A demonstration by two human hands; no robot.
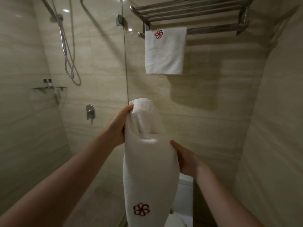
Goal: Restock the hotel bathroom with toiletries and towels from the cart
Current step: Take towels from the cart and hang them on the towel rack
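Towel-hanging step judged underway: folded towel held upright, well below rack, top gripped by left hand, side clasped by right hand. Nxt: to be lifted & draped beside hung towel.

Head-worn view, facing nearby tiled wall

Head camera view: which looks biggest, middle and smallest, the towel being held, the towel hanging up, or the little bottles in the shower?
1. held towel: looks biggest, though it is nearest the camera, so its true size is unsure.
2. hanging towel.
3. little bottles: smallest by far.
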